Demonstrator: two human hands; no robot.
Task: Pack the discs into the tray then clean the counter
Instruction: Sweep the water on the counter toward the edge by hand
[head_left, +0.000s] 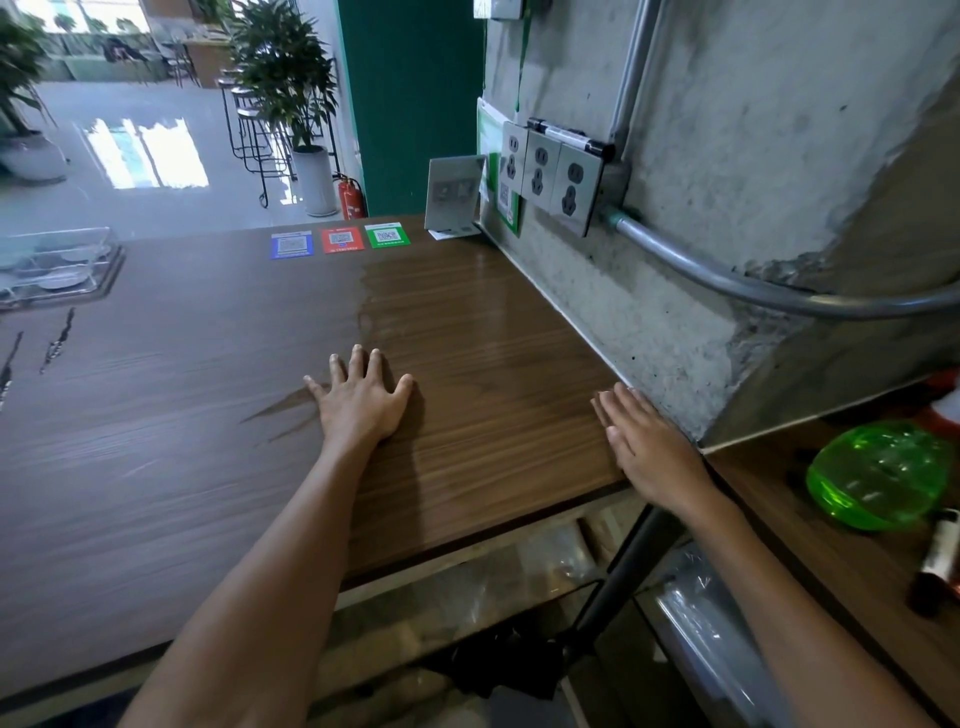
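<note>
1. At the near right corner of the tabletop (467, 332): both hands lie flat, palms down, fingers extended, gripping nothing. Left hand (361, 397) has fingers spread, well in from the edge. Right hand (647, 439) has fingers together, just beside the concrete wall (649, 322).
2. Clear tray (57, 265) sits at the far left edge of the tabletop, well apart from both hands. Pale round discs (62, 280) show inside it; the count cannot be read through the glare. No loose discs visible elsewhere on the surface, so the packing step looks done or nearly so.
3. Handling, as judged: discs look thin, stiff and light; smooth faces are likely slippery, so pinch at the rim. The tray looks like rigid clear plastic, prone to scratching or cracking; lift it by opposite walls, kept level.
4. Surface sheen differs left and right of the left hand, with a damp-looking streak beside it. Cleaning seems to be the step in hand, yet no cloth is visible.
5. Obstacles to wiping: blue, red and green QR cards (340, 240) lying flat at the far edge; a small upright sign stand (454, 195) by the wall; power sockets (550, 174) above, so keep water away.
6. Off the tabletop, right: a green translucent container (878, 473) on a lower counter.
</note>
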